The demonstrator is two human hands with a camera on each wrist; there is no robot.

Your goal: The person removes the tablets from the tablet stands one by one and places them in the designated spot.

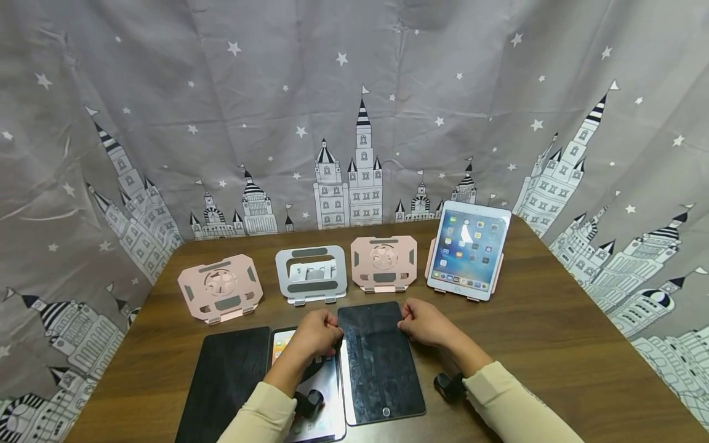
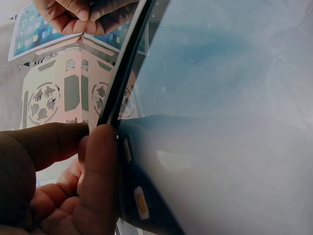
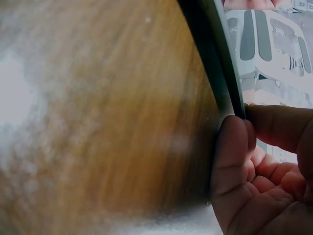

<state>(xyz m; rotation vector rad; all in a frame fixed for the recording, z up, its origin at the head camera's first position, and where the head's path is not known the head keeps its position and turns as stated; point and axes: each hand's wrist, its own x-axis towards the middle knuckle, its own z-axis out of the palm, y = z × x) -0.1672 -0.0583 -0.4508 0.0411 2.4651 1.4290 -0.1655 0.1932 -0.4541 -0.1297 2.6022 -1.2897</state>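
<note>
In the head view, a tablet with a dark screen (image 1: 382, 363) and a round home button lies between my hands at the table's middle. My left hand (image 1: 318, 333) pinches its left edge near the upper corner, thumb and finger meeting at the rim in the left wrist view. On the opposite side my right hand (image 1: 423, 321) pinches the right edge, and the right wrist view shows thumb and fingertip on the thin rim. A white strip (image 1: 347, 383) shows along the dark tablet's left side. Under my left forearm lies a tablet with a lit screen (image 1: 332, 400), partly hidden.
A black tablet (image 1: 229, 375) lies at the left. Behind the tablets stand a pink stand (image 1: 191, 289), a silver stand (image 1: 282, 271) and another pink stand (image 1: 361, 261). A white tablet with app icons (image 1: 468, 249) leans on a stand at the back right. A grey curtain (image 1: 421, 74) hangs behind.
</note>
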